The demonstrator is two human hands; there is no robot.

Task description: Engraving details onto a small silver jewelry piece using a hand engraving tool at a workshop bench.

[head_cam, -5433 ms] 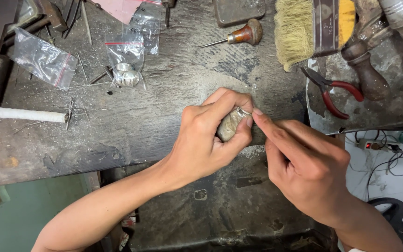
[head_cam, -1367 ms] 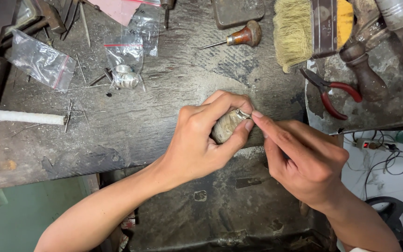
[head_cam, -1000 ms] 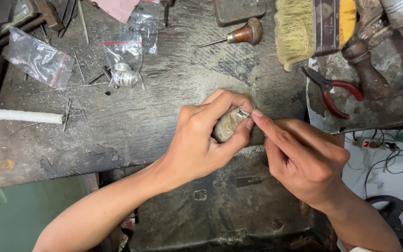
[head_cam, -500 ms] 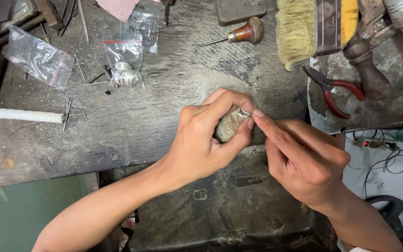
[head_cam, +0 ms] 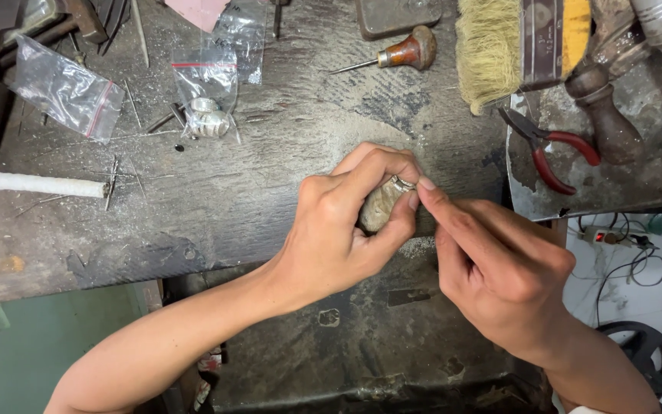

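The left hand (head_cam: 339, 230) is clamped around a small grey-brown rounded block (head_cam: 379, 208), pinning a thin silver metal ring (head_cam: 402, 183) on top of it at the front edge of the scarred dark wooden tabletop (head_cam: 270, 169). The right hand (head_cam: 499, 268) has its fingertips pinched together, touching the ring. Red-handled pliers (head_cam: 553, 149) lie nearby on the right.

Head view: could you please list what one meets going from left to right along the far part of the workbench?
Clear plastic bag → small bag with silver rings → wooden-handled awl → bristle brush → red-handled pliers.
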